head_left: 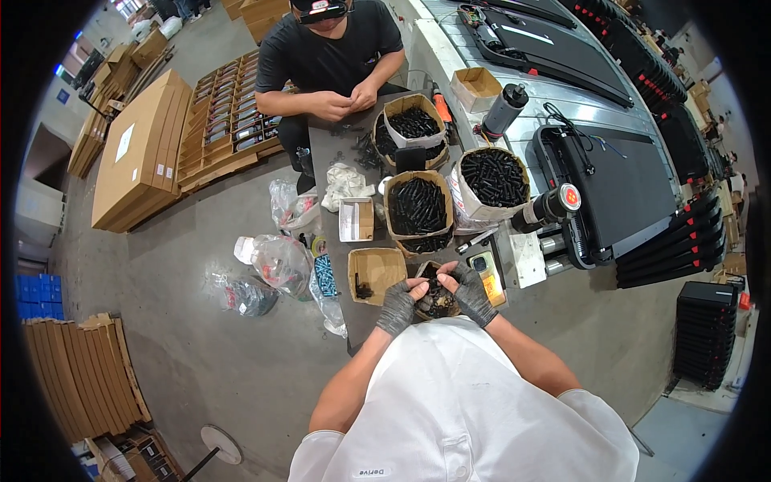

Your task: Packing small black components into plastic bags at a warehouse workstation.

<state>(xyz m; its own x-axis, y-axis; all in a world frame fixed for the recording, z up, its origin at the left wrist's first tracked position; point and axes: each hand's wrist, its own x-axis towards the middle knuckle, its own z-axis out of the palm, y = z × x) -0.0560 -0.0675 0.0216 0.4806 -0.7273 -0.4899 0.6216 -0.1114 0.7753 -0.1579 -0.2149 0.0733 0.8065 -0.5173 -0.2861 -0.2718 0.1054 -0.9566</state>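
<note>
Both my hands wear grey fingerless gloves and are close together at the near end of the dark table. My left hand (401,303) has its thumb and fingertips pressed together. My right hand (467,291) pinches likewise beside it. What lies between the fingertips is too small and dark to make out. Just below them stands a small open box (438,305) with dark bits inside. To the left of it, an open cardboard box (387,261) contains a few small black parts. A phone (487,277) lies to the right of my right hand.
Farther up are boxes heaped with black cylindrical parts (417,205), a white-sided box (483,207) of them and a white rag (345,183). A person (331,60) sits opposite, hands together. Treadmill-like black decks (618,185) lie on a conveyor at right; plastic bags (277,261) at left.
</note>
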